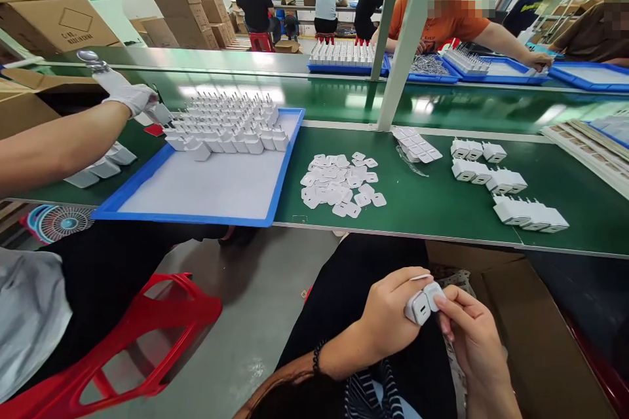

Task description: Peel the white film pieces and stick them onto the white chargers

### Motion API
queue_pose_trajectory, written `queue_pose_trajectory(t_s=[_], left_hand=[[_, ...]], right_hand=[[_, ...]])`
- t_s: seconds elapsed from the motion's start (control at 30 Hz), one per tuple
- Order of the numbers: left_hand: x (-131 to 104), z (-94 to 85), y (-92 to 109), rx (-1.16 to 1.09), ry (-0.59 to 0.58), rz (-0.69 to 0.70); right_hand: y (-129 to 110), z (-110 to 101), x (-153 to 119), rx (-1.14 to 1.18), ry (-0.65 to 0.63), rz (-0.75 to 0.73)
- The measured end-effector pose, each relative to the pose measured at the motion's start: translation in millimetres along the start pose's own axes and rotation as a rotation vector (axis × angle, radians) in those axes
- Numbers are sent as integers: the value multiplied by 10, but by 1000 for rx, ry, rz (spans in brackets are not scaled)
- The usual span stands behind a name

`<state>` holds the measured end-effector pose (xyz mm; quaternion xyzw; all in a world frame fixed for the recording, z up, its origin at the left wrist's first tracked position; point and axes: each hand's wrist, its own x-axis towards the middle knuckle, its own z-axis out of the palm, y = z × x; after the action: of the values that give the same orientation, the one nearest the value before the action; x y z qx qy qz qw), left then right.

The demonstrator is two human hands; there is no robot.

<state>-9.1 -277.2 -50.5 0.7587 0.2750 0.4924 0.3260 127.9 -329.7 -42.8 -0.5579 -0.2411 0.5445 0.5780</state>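
Observation:
Above my lap, my left hand (393, 308) is closed around a white charger (417, 309), whose port end faces up toward me. Between the thumb and fingers of my right hand (474, 330) is a small white cover plate (433, 295), held against or right beside the charger's end. Another thin white piece (420, 277) shows along my left fingers. On the green bench (413, 209) ahead lies a loose pile of white cover plates (334, 180). Several chargers (528, 213) stand in short rows to the right, pins upward.
A blue-rimmed tray (196, 217) with many pin-up chargers (230, 121) sits at left; a co-worker's gloved hand (130, 99) is beside it. A sheet of plates (417, 144) lies mid-bench. A white post (405, 46) rises behind. An open carton (535, 321) stands by my right leg.

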Motion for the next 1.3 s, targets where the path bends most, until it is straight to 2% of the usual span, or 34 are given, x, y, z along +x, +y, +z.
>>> queue_pose_trajectory(t_s=[0.2,0.47,0.63,0.77,1.0,1.3], left_hand=[[28,-73,-27,-34,29,-18],[172,-339,40,-61,72,27],[203,-450,104,-42,75,65],[210,-460,128,-26,82,77],[238,-444,203,5,140,-14],[235,-492,246,-12,137,-41]], right_hand=[[-62,63,24,-84,-15,-9],[-383,358,-4,-145,-104,-13],[-433,446,-40,-125,-156,11],[-414,460,-61,-84,-163,-2],[-431,518,-87,60,-165,0],[-434,557,-111,161,-190,37]])
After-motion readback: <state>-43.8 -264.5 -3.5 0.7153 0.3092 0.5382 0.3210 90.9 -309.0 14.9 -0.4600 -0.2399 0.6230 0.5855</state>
